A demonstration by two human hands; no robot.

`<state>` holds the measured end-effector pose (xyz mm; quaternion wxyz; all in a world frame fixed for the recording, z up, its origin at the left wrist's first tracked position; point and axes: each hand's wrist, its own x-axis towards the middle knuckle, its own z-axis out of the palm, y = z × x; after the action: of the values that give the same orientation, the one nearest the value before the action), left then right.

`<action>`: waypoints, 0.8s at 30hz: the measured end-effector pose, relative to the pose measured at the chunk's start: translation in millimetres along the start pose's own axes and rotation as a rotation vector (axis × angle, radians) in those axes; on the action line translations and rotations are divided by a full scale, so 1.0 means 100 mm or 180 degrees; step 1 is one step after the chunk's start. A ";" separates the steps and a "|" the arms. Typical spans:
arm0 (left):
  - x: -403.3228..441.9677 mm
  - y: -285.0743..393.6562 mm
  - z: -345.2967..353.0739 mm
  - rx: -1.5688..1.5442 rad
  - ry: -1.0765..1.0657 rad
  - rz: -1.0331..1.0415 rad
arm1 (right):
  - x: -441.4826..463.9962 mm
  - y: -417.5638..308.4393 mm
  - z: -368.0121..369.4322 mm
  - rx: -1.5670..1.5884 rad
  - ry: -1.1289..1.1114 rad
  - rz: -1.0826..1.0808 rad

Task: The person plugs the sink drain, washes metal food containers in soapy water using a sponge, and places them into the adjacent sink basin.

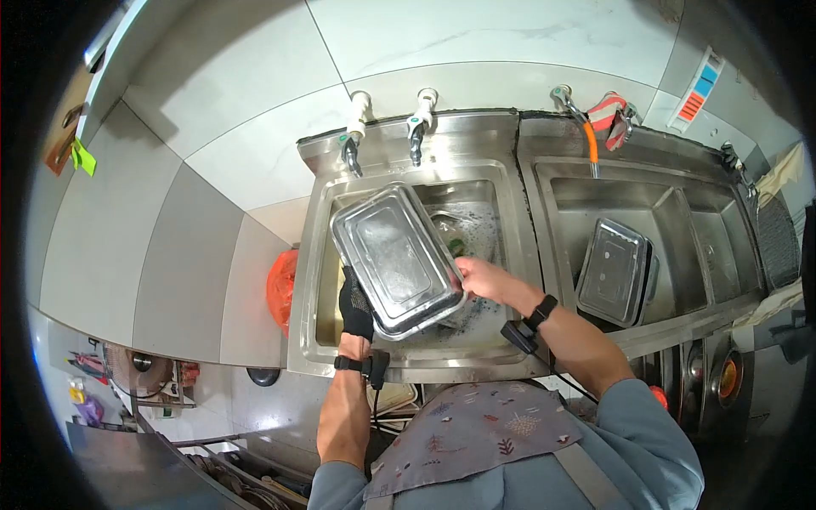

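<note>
A rectangular stainless steel pan [398, 259] is tilted over the left sink, its flat, ridged bottom facing me. My left hand [355, 308], in a black glove, grips the pan's lower left edge; most of its fingers are hidden behind the metal. At the opposite side, my bare right hand [486, 280] is closed on the rim near the right corner. Beneath the pan, the sink [512, 353] holds water with foam and bubbles. Something small and green [456, 247] shows in the water beside the pan, too covered to identify.
Two taps [350, 153] [416, 140] rise behind the left sink. In the right sink [586, 191] lie stacked metal pans [614, 270], below a tap with an orange hose [592, 144]. A red-and-white cloth [607, 112] hangs there. A red plastic bag [281, 289] sits left.
</note>
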<state>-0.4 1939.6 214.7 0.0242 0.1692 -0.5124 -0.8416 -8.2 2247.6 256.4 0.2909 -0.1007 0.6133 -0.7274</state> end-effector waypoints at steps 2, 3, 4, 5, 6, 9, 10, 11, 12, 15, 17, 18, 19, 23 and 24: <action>0.03 0.00 -0.05 -0.0203 0.0042 -0.0022 | -0.15 -0.16 0.11 -0.0639 0.0270 0.0407; 0.02 -0.02 -0.06 -0.0233 0.0045 -0.0023 | -0.11 -0.02 -0.02 -0.1276 0.0437 0.0507; 0.02 -0.06 -0.09 -0.0215 0.0011 -0.0014 | -0.18 -0.12 0.02 -0.1260 0.0464 0.0512; 0.02 -0.12 -0.12 -0.0177 -0.0021 -0.0007 | -0.32 -0.29 0.09 -0.0215 0.0683 0.0725; 0.02 -0.19 -0.15 -0.0121 -0.0077 0.0017 | -0.41 -0.39 0.11 0.0834 0.0900 0.0915; 0.14 -0.45 -0.27 0.0118 -0.0383 0.0156 | -0.53 -0.25 0.04 0.0911 0.0605 0.0650; 0.18 -0.54 -0.25 0.0173 -0.0499 0.0178 | -0.60 -0.17 0.03 0.0631 0.0472 0.0389; 0.25 -0.62 -0.18 0.0243 -0.0679 0.0222 | -0.69 -0.14 0.01 0.0658 0.0660 0.0365; -0.05 -0.41 0.25 0.0079 -0.0493 -0.0034 | -0.75 -0.12 0.00 0.0945 0.0639 0.0225; 0.01 -0.62 0.49 0.0121 -0.0568 -0.0330 | -1.04 -0.20 -0.01 0.1418 0.0837 -0.0042; -0.06 -0.58 0.69 0.0120 -0.0566 -0.0452 | -1.22 -0.22 -0.03 0.1710 0.1042 -0.0237; -0.05 -0.63 0.78 0.0137 -0.0622 -0.0468 | -1.33 -0.22 -0.07 0.1720 0.1091 -0.0273; -0.02 -0.72 0.83 0.0010 -0.0866 -0.0424 | -1.45 -0.22 -0.10 0.1705 0.1241 -0.0424; -0.41 -0.67 1.41 0.2384 -0.1564 0.1221 | -2.00 -0.37 -0.16 0.1835 0.2067 -0.0733; -0.74 -0.43 1.76 0.2167 -0.1834 0.0614 | -2.15 -0.40 -0.20 0.1843 0.2097 -0.0754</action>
<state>20.9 2126.6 269.8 -0.0980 -0.1221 -0.7592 -0.6318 143.8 2385.4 335.5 0.0112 0.1521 0.4288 -0.8904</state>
